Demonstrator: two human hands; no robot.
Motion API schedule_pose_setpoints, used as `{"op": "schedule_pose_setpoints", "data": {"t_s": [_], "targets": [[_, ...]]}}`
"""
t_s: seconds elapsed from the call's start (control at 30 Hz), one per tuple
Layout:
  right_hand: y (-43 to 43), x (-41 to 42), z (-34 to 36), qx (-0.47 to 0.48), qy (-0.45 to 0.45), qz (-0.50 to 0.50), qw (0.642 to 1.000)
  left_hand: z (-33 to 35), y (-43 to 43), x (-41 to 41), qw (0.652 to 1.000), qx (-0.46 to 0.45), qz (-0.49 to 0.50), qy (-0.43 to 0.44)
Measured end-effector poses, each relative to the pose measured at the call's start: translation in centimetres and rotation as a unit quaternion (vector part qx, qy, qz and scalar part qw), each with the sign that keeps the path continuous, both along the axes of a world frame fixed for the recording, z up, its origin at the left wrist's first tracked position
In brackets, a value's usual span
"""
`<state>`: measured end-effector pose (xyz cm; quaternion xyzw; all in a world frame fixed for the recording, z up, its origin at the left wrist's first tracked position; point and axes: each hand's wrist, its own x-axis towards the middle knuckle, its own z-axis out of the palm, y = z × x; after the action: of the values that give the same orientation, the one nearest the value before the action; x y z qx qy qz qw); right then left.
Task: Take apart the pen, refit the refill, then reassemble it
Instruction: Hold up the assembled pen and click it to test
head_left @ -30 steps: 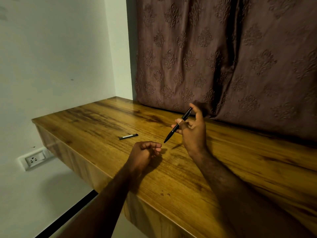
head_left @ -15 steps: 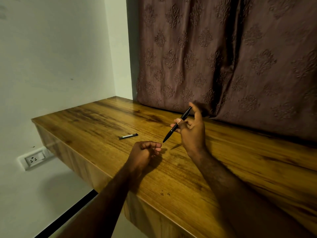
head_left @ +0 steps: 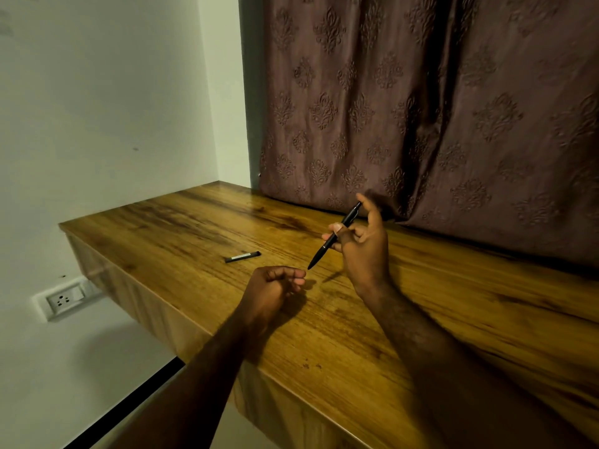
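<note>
- Two bare forearms come in from the bottom edge, L from lower left, R from lower right, both over the wooden desk (head_left: 453, 319).
- L hand (head_left: 275, 286) rests on the desk near frame centre. Its fingers are curled into a loose fist w/ the thumb against the forefinger, and nothing shows inside it.
- R hand (head_left: 363, 251) is just right of centre & higher, raised off the desk, gripping a black pen (head_left: 334, 236).
- Thumb & middle fingers pinch the barrel about mid-length. The forefinger stretches up w/ its tip at the pen's top end.
- Pen slants: top end at upper right by the forefinger tip, pointed end at lower left, sticking out well past the pinching fingers.
- Pointed end sits just beside the L hand's forefinger; touching or not, can't tell.
- Short black pen piece (head_left: 243, 257) w/ a pale strip lies flat on the desk, left of centre, apart from both hands. It is too small to tell which part.
- Upper right, behind the desk: brown patterned curtain (head_left: 421, 108), its hem down at the desk's back edge.
- Upper left: plain pale wall (head_left: 97, 108), w/ a white socket (head_left: 63, 299) low at the left edge, below desk level.
</note>
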<state>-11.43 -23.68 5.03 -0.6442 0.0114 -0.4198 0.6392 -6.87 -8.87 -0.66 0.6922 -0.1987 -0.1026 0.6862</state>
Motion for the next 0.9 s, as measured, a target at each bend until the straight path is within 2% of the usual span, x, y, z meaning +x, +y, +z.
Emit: {"op": "schedule_pose_setpoints", "data": {"t_s": [0.33, 0.4, 0.43, 0.5, 0.83, 0.9], "targets": [[-0.2, 0.0, -0.2, 0.008, 0.002, -0.021, 1.0, 0.6, 0.1, -0.4, 1.0, -0.009, -0.004, 0.009], [-0.3, -0.1, -0.2, 0.012, 0.004, -0.023, 1.0, 0.9, -0.1, -0.6, 0.996, -0.045, -0.04, 0.071], [-0.3, -0.1, -0.2, 0.013, 0.004, -0.023, 1.0, 1.1, -0.2, -0.8, 0.985, -0.083, -0.071, 0.133], [-0.3, 0.0, -0.2, 0.016, 0.002, -0.018, 1.0, 1.4, -0.4, -1.0, 0.967, -0.127, -0.101, 0.196], [-0.4, 0.1, -0.2, 0.022, 0.003, -0.007, 1.0, 1.4, -0.6, -0.8, 0.953, -0.166, -0.079, 0.239], [-0.4, 0.1, -0.3, 0.018, 0.006, -0.005, 1.0, 1.3, -0.2, -0.9, 0.976, -0.109, -0.072, 0.172]]}}
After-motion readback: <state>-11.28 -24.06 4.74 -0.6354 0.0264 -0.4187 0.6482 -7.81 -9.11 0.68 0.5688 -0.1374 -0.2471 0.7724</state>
